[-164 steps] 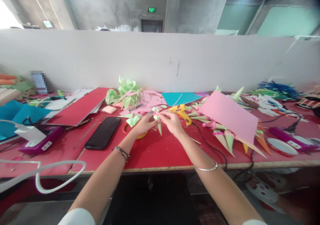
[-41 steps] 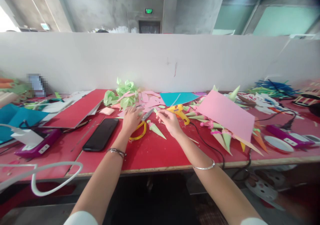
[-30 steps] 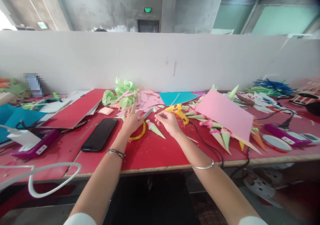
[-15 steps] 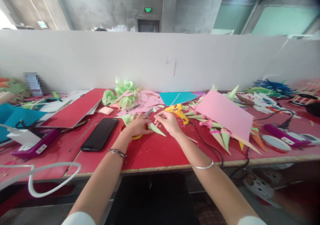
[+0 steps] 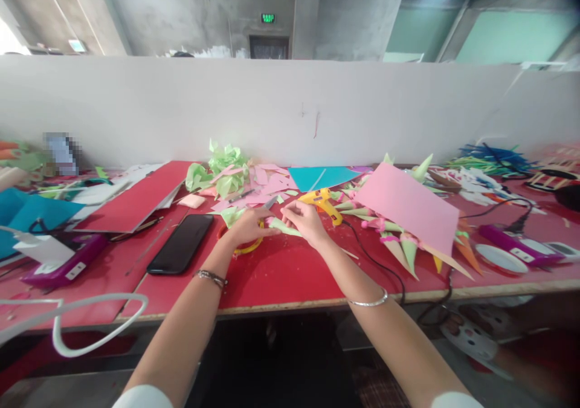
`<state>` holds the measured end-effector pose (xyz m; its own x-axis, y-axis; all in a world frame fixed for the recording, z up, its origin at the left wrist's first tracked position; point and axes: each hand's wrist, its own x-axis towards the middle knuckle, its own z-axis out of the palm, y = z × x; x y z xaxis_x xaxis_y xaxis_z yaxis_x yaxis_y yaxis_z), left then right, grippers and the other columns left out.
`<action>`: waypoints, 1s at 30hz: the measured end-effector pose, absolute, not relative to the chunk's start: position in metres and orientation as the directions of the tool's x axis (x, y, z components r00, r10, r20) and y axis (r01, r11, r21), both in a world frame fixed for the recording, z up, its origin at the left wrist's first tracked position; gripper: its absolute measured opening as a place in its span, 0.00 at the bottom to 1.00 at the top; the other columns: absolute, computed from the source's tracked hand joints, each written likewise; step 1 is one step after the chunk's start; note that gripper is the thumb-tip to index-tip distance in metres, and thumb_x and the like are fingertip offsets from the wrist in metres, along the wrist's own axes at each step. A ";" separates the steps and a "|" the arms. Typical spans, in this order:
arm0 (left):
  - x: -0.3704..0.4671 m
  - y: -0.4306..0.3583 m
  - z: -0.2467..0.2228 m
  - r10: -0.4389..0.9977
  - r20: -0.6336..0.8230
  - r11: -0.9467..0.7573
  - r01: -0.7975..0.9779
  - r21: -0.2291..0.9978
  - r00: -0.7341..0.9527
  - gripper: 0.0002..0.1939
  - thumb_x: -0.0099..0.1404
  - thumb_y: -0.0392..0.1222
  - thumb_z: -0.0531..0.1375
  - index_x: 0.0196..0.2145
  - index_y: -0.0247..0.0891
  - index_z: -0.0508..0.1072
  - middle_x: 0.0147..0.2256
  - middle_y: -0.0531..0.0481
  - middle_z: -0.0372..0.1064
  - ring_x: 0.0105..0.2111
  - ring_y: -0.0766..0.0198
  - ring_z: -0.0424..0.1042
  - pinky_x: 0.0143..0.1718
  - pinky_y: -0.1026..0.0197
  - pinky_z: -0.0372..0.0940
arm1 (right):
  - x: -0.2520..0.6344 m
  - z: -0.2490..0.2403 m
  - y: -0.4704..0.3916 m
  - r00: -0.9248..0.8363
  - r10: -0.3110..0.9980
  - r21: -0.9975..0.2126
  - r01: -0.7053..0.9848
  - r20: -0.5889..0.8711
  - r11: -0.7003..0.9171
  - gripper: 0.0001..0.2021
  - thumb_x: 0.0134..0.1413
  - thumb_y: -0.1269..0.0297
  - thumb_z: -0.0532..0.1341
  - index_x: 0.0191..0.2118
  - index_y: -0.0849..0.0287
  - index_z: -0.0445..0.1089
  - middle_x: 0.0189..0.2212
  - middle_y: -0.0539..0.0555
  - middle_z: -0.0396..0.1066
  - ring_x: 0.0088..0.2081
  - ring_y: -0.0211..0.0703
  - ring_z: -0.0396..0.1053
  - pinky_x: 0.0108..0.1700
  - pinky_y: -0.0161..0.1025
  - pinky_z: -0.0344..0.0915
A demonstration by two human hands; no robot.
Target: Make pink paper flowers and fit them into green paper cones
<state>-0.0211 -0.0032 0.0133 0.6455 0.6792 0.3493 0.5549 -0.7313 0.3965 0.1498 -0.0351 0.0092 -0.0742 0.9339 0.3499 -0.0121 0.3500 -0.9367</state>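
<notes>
Between my hands lies a light green paper cone [image 5: 286, 228] with a pinkish end. My left hand [image 5: 248, 225] is closed on the cone's pink end, above the yellow-and-red scissor handles [image 5: 248, 248]. My right hand [image 5: 302, 219] is at the cone's other side, thumb and fingertips pinched together; whatever they hold is too small to make out. Just behind my right hand rests a yellow glue gun [image 5: 327, 205]. Crumpled green paper [image 5: 231, 216] sits beside my left hand.
A black phone [image 5: 180, 245] lies left of my arms. Pink paper [image 5: 408, 205] covers several paper cones [image 5: 409, 252] at right. Purple power strips [image 5: 521, 248] and cables stand at both sides. A pale partition [image 5: 281, 112] rises behind the red table [image 5: 290, 281].
My left hand has shifted a little and its fingers have drawn in round the cone's pink end. The cone's tip has swung up and right, towards my right hand.
</notes>
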 end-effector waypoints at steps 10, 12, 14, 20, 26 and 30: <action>-0.020 0.001 0.007 0.731 0.409 -0.654 0.390 0.648 0.546 0.25 0.52 0.48 0.60 0.48 0.39 0.63 0.41 0.48 0.66 0.35 0.66 0.65 0.34 0.65 0.62 | 0.151 0.004 -0.028 -0.067 0.947 -0.945 -0.117 0.315 0.306 0.10 0.40 0.58 0.62 0.29 0.59 0.70 0.27 0.53 0.73 0.32 0.41 0.71 0.37 0.39 0.67; -0.017 -0.001 0.008 0.764 0.403 -0.606 0.346 0.717 0.503 0.28 0.53 0.46 0.60 0.51 0.40 0.59 0.41 0.49 0.64 0.31 0.69 0.64 0.31 0.66 0.62 | 0.152 0.003 -0.027 -0.060 0.953 -0.947 -0.145 0.297 0.286 0.12 0.39 0.59 0.63 0.31 0.60 0.70 0.28 0.54 0.73 0.34 0.42 0.71 0.39 0.39 0.67; -0.014 -0.004 0.008 0.795 0.402 -0.561 0.301 0.771 0.455 0.32 0.52 0.45 0.60 0.53 0.39 0.54 0.39 0.49 0.64 0.29 0.71 0.63 0.30 0.66 0.62 | 0.153 0.003 -0.027 -0.056 0.955 -0.946 -0.168 0.291 0.279 0.12 0.39 0.59 0.63 0.31 0.60 0.71 0.29 0.53 0.73 0.35 0.42 0.71 0.40 0.40 0.67; -0.008 -0.006 0.008 0.847 0.363 -0.458 0.189 0.868 0.388 0.30 0.52 0.45 0.60 0.51 0.35 0.56 0.29 0.54 0.62 0.28 0.69 0.64 0.31 0.64 0.63 | 0.151 0.002 -0.026 -0.043 0.959 -0.933 -0.249 0.279 0.260 0.11 0.39 0.58 0.63 0.31 0.58 0.71 0.29 0.51 0.73 0.34 0.41 0.70 0.40 0.38 0.67; -0.006 -0.008 0.011 0.871 0.328 -0.390 0.107 0.915 0.367 0.28 0.53 0.43 0.59 0.51 0.36 0.56 0.34 0.51 0.64 0.35 0.68 0.65 0.36 0.65 0.63 | 0.152 0.003 -0.025 0.017 0.954 -0.940 -0.172 0.298 0.296 0.12 0.40 0.56 0.62 0.29 0.60 0.71 0.20 0.48 0.67 0.22 0.32 0.64 0.27 0.32 0.64; -0.006 -0.008 0.010 0.882 0.298 -0.343 0.064 0.937 0.365 0.28 0.57 0.42 0.55 0.54 0.38 0.53 0.40 0.48 0.64 0.38 0.67 0.65 0.37 0.65 0.63 | 0.152 0.007 -0.028 0.026 0.971 -0.937 -0.257 0.237 0.236 0.14 0.34 0.59 0.65 0.32 0.58 0.71 0.26 0.49 0.70 0.26 0.34 0.67 0.32 0.34 0.66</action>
